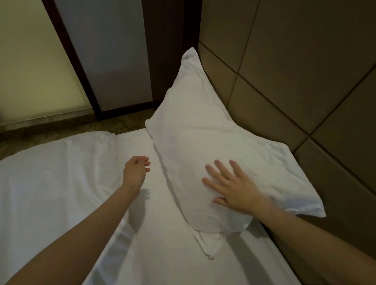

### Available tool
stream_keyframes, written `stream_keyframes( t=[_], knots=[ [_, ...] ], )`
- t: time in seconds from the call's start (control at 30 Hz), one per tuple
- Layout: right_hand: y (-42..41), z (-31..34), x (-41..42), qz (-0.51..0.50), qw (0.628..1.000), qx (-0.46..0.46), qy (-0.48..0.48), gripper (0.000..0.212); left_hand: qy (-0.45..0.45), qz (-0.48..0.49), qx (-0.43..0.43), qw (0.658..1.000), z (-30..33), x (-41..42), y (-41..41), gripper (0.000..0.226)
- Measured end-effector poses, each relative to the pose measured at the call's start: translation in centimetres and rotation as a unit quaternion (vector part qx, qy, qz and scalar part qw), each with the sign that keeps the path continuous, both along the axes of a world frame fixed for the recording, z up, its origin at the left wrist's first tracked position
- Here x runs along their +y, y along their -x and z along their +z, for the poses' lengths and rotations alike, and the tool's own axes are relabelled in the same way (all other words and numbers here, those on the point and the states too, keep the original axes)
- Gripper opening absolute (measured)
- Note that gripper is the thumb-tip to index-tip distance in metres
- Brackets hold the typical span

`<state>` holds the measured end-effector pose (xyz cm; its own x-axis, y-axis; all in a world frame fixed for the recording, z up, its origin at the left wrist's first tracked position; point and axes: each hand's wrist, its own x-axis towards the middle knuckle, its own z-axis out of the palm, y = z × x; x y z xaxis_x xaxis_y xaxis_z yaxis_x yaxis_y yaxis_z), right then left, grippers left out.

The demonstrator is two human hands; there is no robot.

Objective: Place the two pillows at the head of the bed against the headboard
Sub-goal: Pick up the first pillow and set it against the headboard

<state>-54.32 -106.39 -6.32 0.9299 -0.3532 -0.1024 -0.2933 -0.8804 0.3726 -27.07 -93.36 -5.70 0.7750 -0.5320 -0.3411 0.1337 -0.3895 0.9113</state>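
One white pillow (197, 129) leans tilted against the padded brown headboard (298, 83) at the far corner of the bed. My right hand (230, 185) lies flat on the pillow's lower part, fingers spread. My left hand (136, 172) hovers over the white sheet (165, 263) just left of the pillow, fingers loosely curled, holding nothing. Only this one pillow is in view.
A white duvet (35, 187) is bunched across the left half of the bed. Beyond the bed's far edge runs a strip of patterned floor (108, 123), then a frosted glass panel (22, 53) and a dark-framed door (104, 47).
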Motion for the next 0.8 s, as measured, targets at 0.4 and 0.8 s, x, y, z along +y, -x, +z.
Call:
stream_keyframes(
  t=[0.4,0.8],
  knots=[
    [5.1,2.1,-4.1,-0.310,0.949,-0.051,-0.018,0.067,-0.036,-0.048,0.007,0.998,1.4,4.9,1.4,0.031],
    [3.5,10.0,8.9,-0.270,0.848,-0.359,-0.283,0.035,0.021,-0.054,0.015,0.998,7.6,15.5,8.0,0.029]
  ],
)
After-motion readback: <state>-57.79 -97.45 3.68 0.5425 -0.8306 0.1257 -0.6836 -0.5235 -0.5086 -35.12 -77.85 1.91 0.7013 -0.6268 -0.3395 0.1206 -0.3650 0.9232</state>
